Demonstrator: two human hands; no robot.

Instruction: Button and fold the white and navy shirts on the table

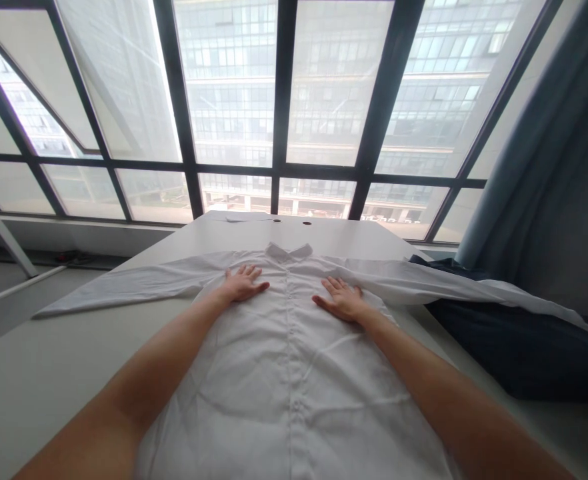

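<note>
A white button-up shirt (284, 373) lies flat on a white table (34, 380), front side up, collar pointing away from me and both sleeves spread out sideways. My left hand (243, 283) rests flat on the shirt's chest, left of the button line, fingers stretched out. On the other side of the buttons, my right hand (341, 298) lies palm down with fingers apart. Neither hand holds anything.
A dark navy cloth (514, 340) lies on the table's right side under the shirt's right sleeve (474, 283). A large window (284, 100) with dark frames stands behind the table. A blue-grey curtain (549, 167) hangs at the right.
</note>
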